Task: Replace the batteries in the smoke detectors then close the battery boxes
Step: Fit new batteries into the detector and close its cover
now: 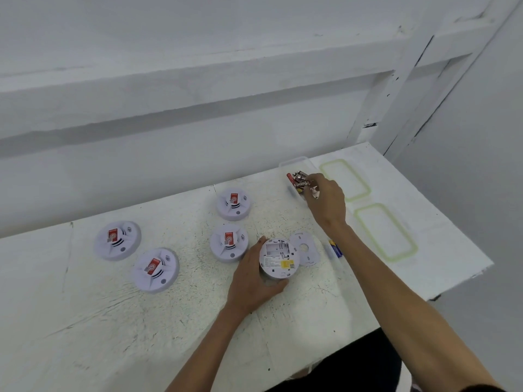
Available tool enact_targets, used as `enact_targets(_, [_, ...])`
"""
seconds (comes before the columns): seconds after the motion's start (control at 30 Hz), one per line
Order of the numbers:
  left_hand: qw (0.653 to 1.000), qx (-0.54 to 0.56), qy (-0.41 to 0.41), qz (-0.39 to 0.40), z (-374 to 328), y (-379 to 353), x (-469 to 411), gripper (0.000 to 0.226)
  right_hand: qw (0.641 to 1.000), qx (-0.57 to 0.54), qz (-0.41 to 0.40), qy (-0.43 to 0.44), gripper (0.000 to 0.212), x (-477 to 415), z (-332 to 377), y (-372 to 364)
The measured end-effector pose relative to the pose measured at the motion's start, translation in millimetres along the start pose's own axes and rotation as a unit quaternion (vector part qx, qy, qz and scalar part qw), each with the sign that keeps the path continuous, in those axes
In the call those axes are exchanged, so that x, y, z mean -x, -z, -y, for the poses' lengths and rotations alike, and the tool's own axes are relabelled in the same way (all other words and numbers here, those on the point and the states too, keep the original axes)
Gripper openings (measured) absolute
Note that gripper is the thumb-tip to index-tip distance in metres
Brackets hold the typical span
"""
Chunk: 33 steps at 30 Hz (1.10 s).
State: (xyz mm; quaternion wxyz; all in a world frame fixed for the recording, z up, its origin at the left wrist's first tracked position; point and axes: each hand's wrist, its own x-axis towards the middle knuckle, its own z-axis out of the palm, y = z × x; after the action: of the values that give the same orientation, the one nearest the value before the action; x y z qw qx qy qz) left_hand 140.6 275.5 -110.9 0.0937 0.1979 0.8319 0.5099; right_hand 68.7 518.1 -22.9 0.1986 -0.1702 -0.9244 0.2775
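Observation:
An overturned white smoke detector [278, 257] lies near the table's middle, its battery bay open and showing no batteries. My left hand [252, 281] grips it from the left side. Its round cover plate [304, 248] rests just to its right. My right hand [325, 199] reaches into a clear box [291, 165] of red and copper batteries [297, 181], and its curled fingers pinch one of them. A second clear box with blue and yellow batteries [335, 248] is mostly hidden behind my right forearm.
Several more smoke detectors sit face up with red tags: two close by [233, 203] [229, 243] and two at the left [117, 240] [155, 270]. Two clear lids with green seals [345, 179] [386, 233] lie at the right. A white wall backs the table.

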Motion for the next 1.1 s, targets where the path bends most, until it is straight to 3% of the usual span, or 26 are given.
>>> enact_targets(0.33, [1.000, -0.002, 0.011, 0.013, 7.7, -4.6, -1.0, 0.100, 0.991, -0.134, -0.009, 0.001, 0.018, 89.0, 35.9, 8.8])
enact_targets(0.57, [1.000, -0.005, 0.002, 0.013, 3.1, -2.0, 1.0, 0.100, 0.994, -0.086, 0.040, -0.063, 0.018, 133.5, 28.1, -11.8])
enact_targets(0.87, [1.000, -0.021, -0.016, -0.006, 0.2, -1.4, 1.4, 0.093, 0.997, -0.007, 0.039, -0.059, 0.025, 139.8, 21.8, -17.2])
enact_targets(1.1, [1.000, -0.019, -0.007, 0.004, 0.1, -2.0, 0.6, 0.093, 0.990, -0.075, 0.035, -0.117, 0.029, 138.2, 28.9, -13.4])
